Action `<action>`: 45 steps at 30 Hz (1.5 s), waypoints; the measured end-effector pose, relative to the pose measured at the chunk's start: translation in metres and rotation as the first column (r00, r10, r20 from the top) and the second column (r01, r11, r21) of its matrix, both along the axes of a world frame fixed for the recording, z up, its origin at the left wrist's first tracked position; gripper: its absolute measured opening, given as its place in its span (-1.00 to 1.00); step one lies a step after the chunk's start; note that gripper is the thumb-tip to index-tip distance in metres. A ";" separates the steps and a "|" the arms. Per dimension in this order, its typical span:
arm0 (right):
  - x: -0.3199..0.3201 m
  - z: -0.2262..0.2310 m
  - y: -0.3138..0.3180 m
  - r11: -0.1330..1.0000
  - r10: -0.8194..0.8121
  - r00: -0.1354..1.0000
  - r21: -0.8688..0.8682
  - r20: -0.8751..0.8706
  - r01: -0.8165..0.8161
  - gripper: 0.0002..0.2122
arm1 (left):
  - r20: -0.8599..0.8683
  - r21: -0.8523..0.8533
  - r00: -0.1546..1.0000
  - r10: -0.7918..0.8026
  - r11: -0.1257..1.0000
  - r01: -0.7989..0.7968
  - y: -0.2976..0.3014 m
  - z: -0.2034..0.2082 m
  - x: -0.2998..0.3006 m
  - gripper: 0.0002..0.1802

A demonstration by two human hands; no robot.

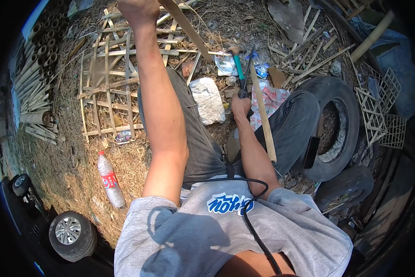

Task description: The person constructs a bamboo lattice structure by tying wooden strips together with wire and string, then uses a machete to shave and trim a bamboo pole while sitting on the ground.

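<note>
My left hand [138, 10] is raised at the top edge, closed around a long flat bamboo strip [185, 27] that slants down to the right. My right hand [241, 106] rests between my knees, gripping a hammer [238, 65] with a teal shaft, its head pointing away from me. A second bamboo slat [264, 117] lies across my right thigh, just beside that hand. I sit on the ground in grey trousers and a grey shirt.
A bamboo lattice [110, 78] lies on dry grass ahead left, with a plastic bottle [110, 180] nearer me. A white sack [208, 99] sits between my legs. An old tyre [339, 124] and small lattice panels [378, 106] are at right, stacked bamboo poles [36, 69] at far left.
</note>
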State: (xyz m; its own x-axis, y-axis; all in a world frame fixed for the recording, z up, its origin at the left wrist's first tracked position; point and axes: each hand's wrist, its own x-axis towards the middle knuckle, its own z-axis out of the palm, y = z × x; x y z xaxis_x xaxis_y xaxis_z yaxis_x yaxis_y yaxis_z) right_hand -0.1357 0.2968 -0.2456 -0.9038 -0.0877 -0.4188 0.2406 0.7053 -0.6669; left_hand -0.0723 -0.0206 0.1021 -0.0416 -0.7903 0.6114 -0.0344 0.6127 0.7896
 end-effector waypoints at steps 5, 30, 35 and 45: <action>-0.003 0.043 -0.004 0.974 -0.070 0.942 -0.181 0.327 0.136 -0.78 | -0.043 0.084 0.992 -0.123 0.988 0.126 0.009 0.001 0.004 -0.52; 0.036 0.398 -0.035 0.540 0.383 0.908 -0.839 0.169 -0.072 -0.41 | 0.128 0.043 0.952 -0.279 0.960 0.276 0.071 0.021 0.005 -0.73; -0.004 0.399 -0.020 0.475 0.070 0.962 -0.857 0.265 0.201 -0.44 | 0.199 0.072 0.938 -0.284 0.959 0.275 0.069 0.027 0.016 -0.71; 0.007 0.396 -0.009 0.608 0.429 0.903 -0.730 -0.028 -0.311 -0.33 | 0.265 -0.048 0.898 -0.350 0.926 0.375 0.091 0.026 -0.003 -0.78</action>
State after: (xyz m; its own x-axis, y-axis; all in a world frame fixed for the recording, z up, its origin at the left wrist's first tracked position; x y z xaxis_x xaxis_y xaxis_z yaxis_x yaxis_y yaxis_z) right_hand -0.1287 0.2881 0.1503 -0.6649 -0.7206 -0.1967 0.1952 0.0865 -0.9769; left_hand -0.0753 0.0705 0.1283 -0.4734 -0.6303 0.6154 0.0181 0.6915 0.7222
